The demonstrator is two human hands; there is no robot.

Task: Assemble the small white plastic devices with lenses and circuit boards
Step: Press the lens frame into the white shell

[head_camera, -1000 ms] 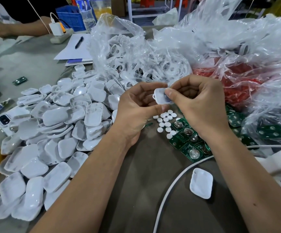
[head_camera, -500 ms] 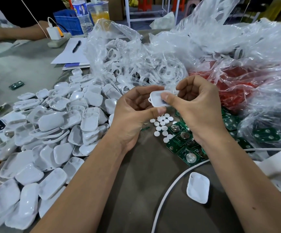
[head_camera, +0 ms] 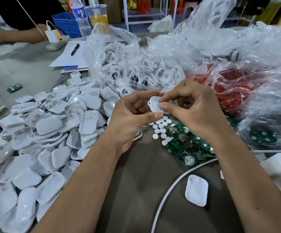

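Both hands, left hand [head_camera: 129, 118] and right hand [head_camera: 195, 113], hold one white shell [head_camera: 155, 105] above the table's [head_camera: 136, 190] middle; fingers [head_camera: 167, 107] pinching its edges. Circuit boards [head_camera: 186, 145] lie beneath.

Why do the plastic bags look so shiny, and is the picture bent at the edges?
Head view: overhead light glares off the crinkled clear plastic bags; wide-angle lens bows the edges; the small white plastic shell between both hands is sharp, the background stools soft.
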